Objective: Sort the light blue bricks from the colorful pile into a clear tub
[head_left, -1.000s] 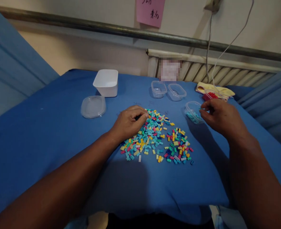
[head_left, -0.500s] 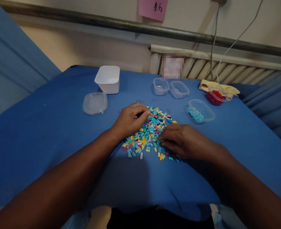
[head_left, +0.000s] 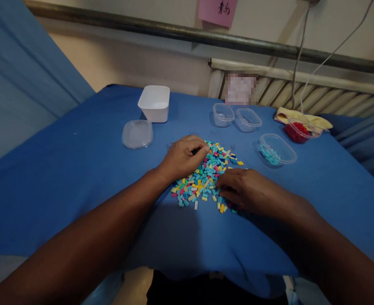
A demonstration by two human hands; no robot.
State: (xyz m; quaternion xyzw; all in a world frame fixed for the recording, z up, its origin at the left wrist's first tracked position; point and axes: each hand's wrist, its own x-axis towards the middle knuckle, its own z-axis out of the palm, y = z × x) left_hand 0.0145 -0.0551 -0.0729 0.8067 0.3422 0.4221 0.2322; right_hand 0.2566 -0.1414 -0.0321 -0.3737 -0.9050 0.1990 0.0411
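Note:
A loose heap of small plastic building bricks (head_left: 210, 169), mostly turquoise, yellow, blue and pink, lies on the blue cloth. My left hand (head_left: 187, 156) rests on the heap's left side, fingers curled and thumb tip close to the forefinger. Whatever it may hold is hidden. At the right edge of the heap is my right hand (head_left: 246, 188), its fingers bent down and drawn together among the bricks. Its fingertips are dim, and any brick between them cannot be made out. A few yellow and green bricks show beside its thumb.
Beyond the right hand stands a clear tub of turquoise bricks (head_left: 271, 154). A tub of red bricks (head_left: 297, 132) sits by a yellow cloth (head_left: 304, 118). Two clear tubs (head_left: 223, 115) are at the back. Back left are a white container (head_left: 155, 110) and a clear lid (head_left: 137, 134).
The view has swung slightly left, so everything sits further right. My right hand has edged left over the bricks, covering some dark ones. My left hand keeps its place on the heap.

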